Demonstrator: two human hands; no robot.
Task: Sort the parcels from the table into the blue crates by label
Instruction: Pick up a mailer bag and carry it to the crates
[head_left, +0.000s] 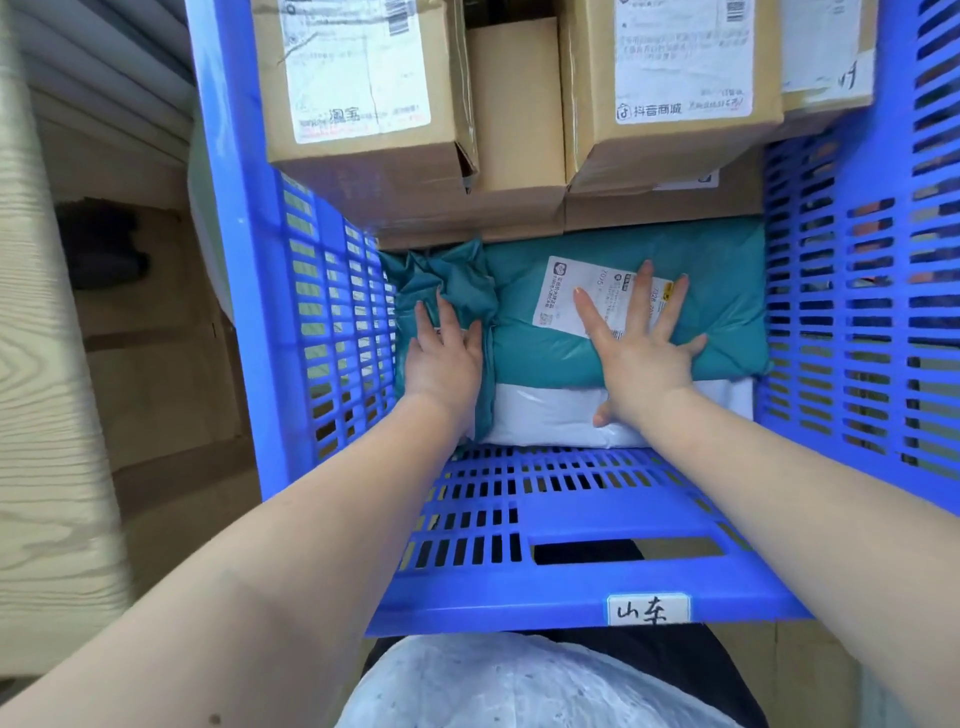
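Note:
Both my arms reach down into a blue slatted crate (571, 587) with a handwritten tag on its near rim. A teal plastic mailer (722, 291) with a white shipping label (561, 296) lies flat inside. My right hand (641, 345) presses on it with fingers spread over the label. My left hand (444, 358) rests with straight fingers on the mailer's crumpled left end (457, 275). Under the teal mailer lies a white mailer (545, 415).
Several cardboard boxes (363, 88) (675, 78) with white labels fill the far half of the crate, stacked above the mailers. A pale wooden surface (36, 415) and cardboard on the floor (156, 364) lie to the left.

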